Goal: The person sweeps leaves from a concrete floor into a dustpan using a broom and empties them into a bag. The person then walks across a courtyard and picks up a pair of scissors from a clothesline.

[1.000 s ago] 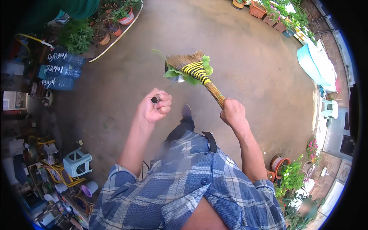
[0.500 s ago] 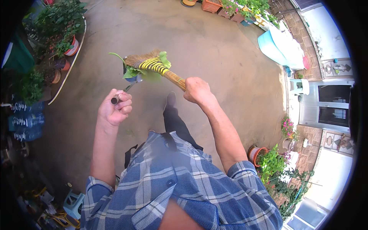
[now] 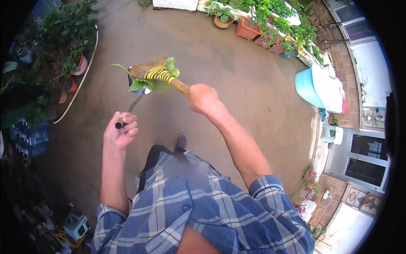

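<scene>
My right hand (image 3: 204,98) is wrapped round the handle of a straw broom (image 3: 160,74) bound with yellow and black bands. Its bristles point left and lie over large green leaves (image 3: 171,67). Those leaves are caught between the broom and what looks like a blue dustpan (image 3: 138,91), mostly hidden beneath them. The dustpan's thin metal handle runs back to my left hand (image 3: 121,130), whose fingers are closed round the tube near its open end. Both tools are held out in front of me above the ground.
Wet-looking concrete (image 3: 203,51) spreads round me. A pale curb (image 3: 80,80) borders plants at left, near large blue water bottles (image 3: 29,137). Potted flowers (image 3: 270,36), a light-blue tub (image 3: 308,86) and a stool (image 3: 327,133) line the right side. Another stool (image 3: 76,226) stands lower left.
I have moved forward: the flowerpots and tub sit closer and lower in view. Broom, dustpan and leaves stay together, shifted slightly left. The visible shoe is nearer my body.
</scene>
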`<state>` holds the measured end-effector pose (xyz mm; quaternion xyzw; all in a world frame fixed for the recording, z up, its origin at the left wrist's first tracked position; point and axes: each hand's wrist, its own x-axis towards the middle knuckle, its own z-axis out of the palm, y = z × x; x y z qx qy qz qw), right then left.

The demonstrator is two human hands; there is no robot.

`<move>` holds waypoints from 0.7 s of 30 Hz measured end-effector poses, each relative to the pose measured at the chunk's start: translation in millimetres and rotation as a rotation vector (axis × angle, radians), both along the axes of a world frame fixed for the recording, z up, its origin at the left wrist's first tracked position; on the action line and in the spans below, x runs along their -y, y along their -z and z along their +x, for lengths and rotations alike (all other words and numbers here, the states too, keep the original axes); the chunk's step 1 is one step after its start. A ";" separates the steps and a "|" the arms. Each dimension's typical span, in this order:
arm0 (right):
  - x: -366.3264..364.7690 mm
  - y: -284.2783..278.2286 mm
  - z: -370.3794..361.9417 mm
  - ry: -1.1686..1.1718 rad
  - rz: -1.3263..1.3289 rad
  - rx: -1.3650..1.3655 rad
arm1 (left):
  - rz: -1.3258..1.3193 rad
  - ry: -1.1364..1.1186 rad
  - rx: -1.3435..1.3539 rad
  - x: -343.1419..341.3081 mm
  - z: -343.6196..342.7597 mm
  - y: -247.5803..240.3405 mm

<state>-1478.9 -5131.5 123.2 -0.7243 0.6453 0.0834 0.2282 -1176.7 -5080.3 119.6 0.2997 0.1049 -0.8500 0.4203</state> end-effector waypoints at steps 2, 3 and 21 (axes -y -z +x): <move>34.7 0.9 4.8 -0.064 -0.031 -0.004 | -0.003 -0.020 -0.026 34.6 -4.9 0.2; 51.5 2.6 9.2 -0.088 -0.024 -0.015 | -0.001 -0.025 -0.030 51.1 -6.8 0.9; 397.9 36.9 62.3 -0.175 -0.019 -0.045 | 0.156 -0.090 -0.027 419.2 19.5 20.6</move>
